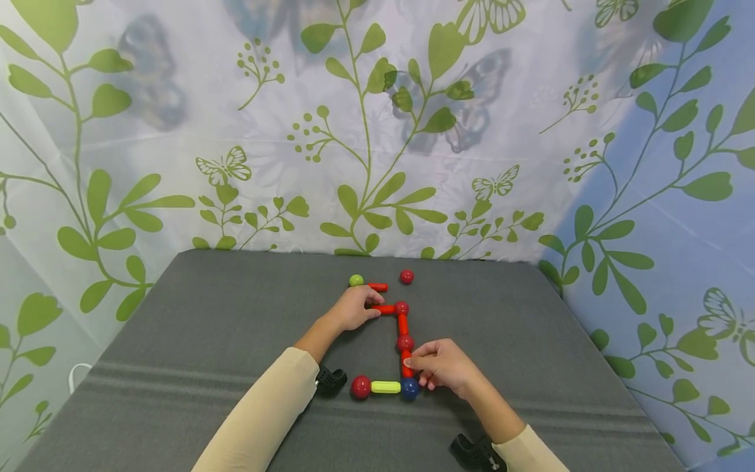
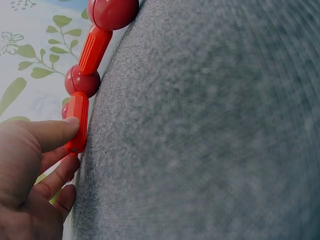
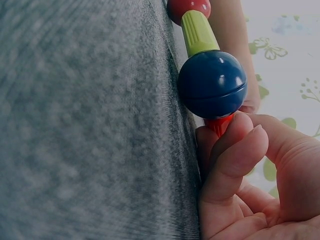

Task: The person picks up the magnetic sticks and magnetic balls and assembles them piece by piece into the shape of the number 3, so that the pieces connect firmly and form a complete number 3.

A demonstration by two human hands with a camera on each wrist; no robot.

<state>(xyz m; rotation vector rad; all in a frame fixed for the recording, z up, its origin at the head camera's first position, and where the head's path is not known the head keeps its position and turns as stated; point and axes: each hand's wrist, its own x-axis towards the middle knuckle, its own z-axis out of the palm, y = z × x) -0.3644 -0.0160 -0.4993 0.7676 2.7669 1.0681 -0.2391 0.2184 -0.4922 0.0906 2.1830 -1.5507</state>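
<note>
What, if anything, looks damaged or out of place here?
Nothing looks damaged or spilled. Beyond the left hand, a green ball and a red rod lie outside the chain of balls and rods, with a lone red ball to their right; they look like spare pieces rather than anything misplaced.

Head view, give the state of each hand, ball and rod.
Left hand, pinching a red rod
Right hand, pinching another rod
Blue ball, joined to two rods
Yellow rod, joined both ends
Middle rod, joined both ends
Three red balls, joined
Far red ball, loose
Green ball, unheld
Far rod, unheld
</note>
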